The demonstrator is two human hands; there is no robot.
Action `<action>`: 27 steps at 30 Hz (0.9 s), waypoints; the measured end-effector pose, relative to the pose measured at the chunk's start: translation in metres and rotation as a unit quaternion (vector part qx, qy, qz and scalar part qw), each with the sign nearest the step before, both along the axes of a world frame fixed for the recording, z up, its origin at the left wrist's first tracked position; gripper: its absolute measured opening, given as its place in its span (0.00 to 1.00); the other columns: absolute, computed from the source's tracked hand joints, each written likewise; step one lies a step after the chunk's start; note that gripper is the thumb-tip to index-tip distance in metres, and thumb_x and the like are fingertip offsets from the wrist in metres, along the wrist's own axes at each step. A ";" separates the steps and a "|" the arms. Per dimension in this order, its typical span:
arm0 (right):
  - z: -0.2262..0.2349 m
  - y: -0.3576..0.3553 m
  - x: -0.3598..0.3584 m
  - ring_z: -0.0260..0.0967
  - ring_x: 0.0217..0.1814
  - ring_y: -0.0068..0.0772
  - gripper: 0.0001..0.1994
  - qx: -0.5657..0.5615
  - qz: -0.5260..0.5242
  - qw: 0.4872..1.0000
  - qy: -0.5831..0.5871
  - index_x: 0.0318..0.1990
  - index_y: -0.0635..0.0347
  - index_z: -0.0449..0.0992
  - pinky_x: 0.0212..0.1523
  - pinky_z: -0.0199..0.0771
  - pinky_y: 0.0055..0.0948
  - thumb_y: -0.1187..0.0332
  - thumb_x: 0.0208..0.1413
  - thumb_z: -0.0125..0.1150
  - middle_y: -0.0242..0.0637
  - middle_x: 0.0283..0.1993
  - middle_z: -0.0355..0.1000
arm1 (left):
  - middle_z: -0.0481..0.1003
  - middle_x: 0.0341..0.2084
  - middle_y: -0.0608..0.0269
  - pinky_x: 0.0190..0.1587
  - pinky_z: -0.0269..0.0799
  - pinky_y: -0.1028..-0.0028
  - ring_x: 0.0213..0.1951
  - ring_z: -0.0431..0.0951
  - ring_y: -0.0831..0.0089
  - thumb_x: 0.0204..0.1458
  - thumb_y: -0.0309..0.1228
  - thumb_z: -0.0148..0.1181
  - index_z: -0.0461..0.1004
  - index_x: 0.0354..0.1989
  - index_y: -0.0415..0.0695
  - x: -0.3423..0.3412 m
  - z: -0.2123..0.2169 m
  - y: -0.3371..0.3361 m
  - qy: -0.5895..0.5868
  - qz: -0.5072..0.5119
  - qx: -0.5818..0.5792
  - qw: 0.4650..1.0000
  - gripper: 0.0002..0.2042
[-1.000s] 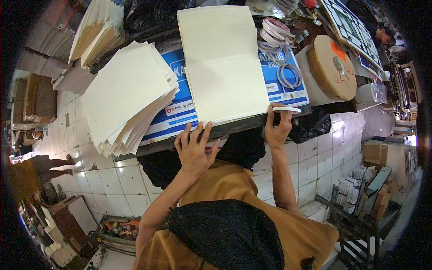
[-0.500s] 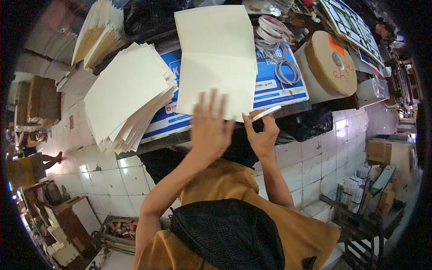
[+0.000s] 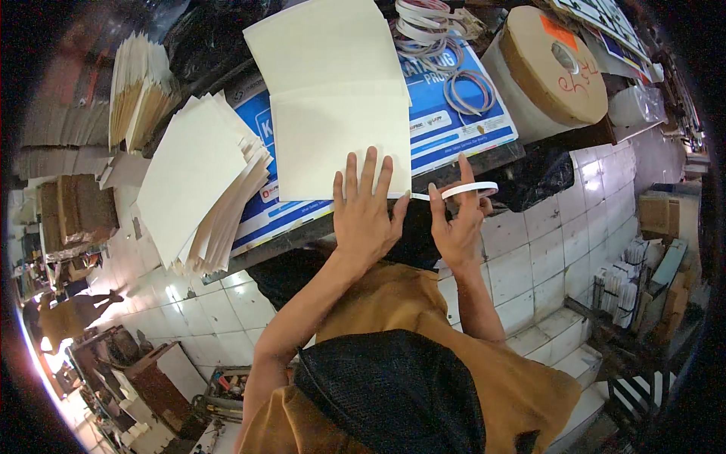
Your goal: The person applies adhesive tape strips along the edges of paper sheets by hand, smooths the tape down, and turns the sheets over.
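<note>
One strip of tape (image 3: 423,197) is running sideways from the right hand (image 3: 459,227), pinching the tape roll (image 3: 470,189), under the spread left hand (image 3: 366,216) pressing the paper (image 3: 340,144) mid-frame.

At ten o'clock we see a fanned stack of cream paper sheets (image 3: 198,181); at one o'clock a big brown cardboard-capped roll (image 3: 554,66); loose white tape rings (image 3: 425,17) at twelve.

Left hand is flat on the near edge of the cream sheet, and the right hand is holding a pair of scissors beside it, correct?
Not quite. The head view shows the right hand holding a roll of white tape, not scissors. The left hand does lie flat on the near edge of the cream sheet.
</note>
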State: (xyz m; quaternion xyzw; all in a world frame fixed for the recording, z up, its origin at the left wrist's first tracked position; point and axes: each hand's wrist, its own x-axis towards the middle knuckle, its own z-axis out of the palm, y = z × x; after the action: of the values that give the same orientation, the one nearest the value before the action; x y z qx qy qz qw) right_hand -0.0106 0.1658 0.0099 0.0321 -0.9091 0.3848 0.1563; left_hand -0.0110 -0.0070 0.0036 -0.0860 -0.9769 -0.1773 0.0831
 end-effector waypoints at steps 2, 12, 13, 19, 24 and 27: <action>0.001 0.000 -0.001 0.74 0.40 0.32 0.35 0.012 0.005 1.000 -0.006 0.74 0.63 0.58 0.54 0.63 0.41 0.66 0.63 0.66 0.35 0.37 0.78 | 0.54 0.76 0.54 0.75 0.43 0.45 0.76 0.49 0.47 0.63 0.48 0.55 0.61 0.73 0.49 -0.001 0.000 0.002 -0.016 0.006 -0.009 1.000 0.32; 0.029 0.015 0.031 0.71 0.49 0.36 0.16 -0.193 0.003 0.960 0.204 0.60 0.71 0.68 0.55 0.72 0.39 0.77 0.66 0.55 0.39 0.40 0.73 | 0.57 0.74 0.50 0.68 0.56 0.42 0.72 0.56 0.41 0.60 0.52 0.59 0.64 0.71 0.48 0.003 0.012 -0.013 -0.052 -0.051 -0.010 0.997 0.34; 0.030 0.024 0.029 0.71 0.49 0.34 0.20 -0.204 -0.053 0.961 0.180 0.65 0.69 0.64 0.56 0.72 0.36 0.77 0.67 0.55 0.38 0.42 0.73 | 0.56 0.74 0.50 0.66 0.59 0.41 0.72 0.57 0.40 0.60 0.55 0.59 0.63 0.72 0.49 0.001 0.016 -0.016 -0.063 -0.081 -0.011 0.995 0.35; 0.033 0.049 0.025 0.70 0.48 0.23 0.19 -0.463 -0.125 0.877 0.035 0.65 0.61 0.69 0.51 0.73 0.27 0.76 0.68 0.55 0.36 0.47 0.72 | 0.83 0.33 0.53 0.39 0.77 0.66 0.32 0.83 0.56 0.61 0.29 0.62 0.82 0.38 0.42 -0.048 0.090 -0.040 -0.068 -0.033 0.361 0.930 0.06; 0.031 0.039 0.030 0.69 0.42 0.21 0.17 -0.530 -0.188 0.827 -0.013 0.62 0.63 0.71 0.45 0.74 0.23 0.77 0.67 0.57 0.35 0.45 0.71 | 0.81 0.41 0.57 0.47 0.77 0.69 0.43 0.80 0.69 0.52 0.15 0.62 0.82 0.45 0.35 -0.003 0.193 -0.115 0.459 0.154 0.102 0.869 0.12; 0.025 0.035 0.026 0.69 0.43 0.22 0.16 -0.532 -0.186 0.826 -0.014 0.61 0.65 0.71 0.46 0.73 0.23 0.77 0.67 0.57 0.37 0.50 0.71 | 0.77 0.49 0.56 0.50 0.78 0.63 0.52 0.78 0.65 0.52 0.16 0.58 0.85 0.46 0.39 0.029 0.191 -0.153 0.511 0.145 0.156 0.833 0.15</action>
State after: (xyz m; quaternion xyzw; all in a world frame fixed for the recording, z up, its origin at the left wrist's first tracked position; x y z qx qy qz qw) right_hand 0.0158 0.2008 0.0350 -0.2311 -0.5540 0.7732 0.2047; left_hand 0.0179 -0.1599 0.1948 -0.0073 -0.7560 -0.2445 0.6071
